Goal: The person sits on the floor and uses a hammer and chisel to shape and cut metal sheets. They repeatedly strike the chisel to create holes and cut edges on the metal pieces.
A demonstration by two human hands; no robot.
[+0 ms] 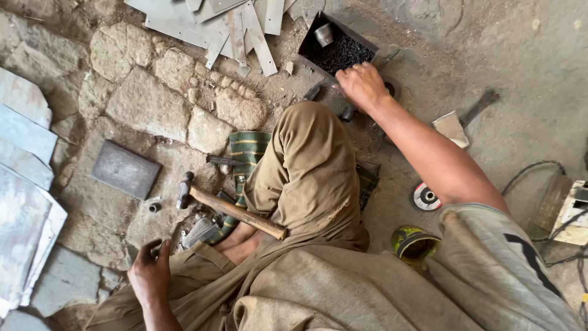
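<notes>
I sit on the ground with one knee in brown trousers [306, 171] raised. My right hand [362, 83] reaches forward, fingers closed over a dark metal piece [345, 110] just in front of an open dark box of black granules [337, 52], which has a small metal cup [323, 34] in it. My left hand [149, 273] rests low beside my left leg with curled fingers; a small grey piece shows at its fingertips, but whether it is held is unclear. A wooden-handled hammer [236, 213] lies across my foot, between the hands.
A square grey metal plate [125, 169] lies on the stones at left, with stacked metal sheets [24, 184] at the left edge. Cut metal strips [229, 24] lie at the top. To the right are a flap disc [425, 197], a yellow-green tin [415, 242], a scraper [452, 129] and cables [533, 167].
</notes>
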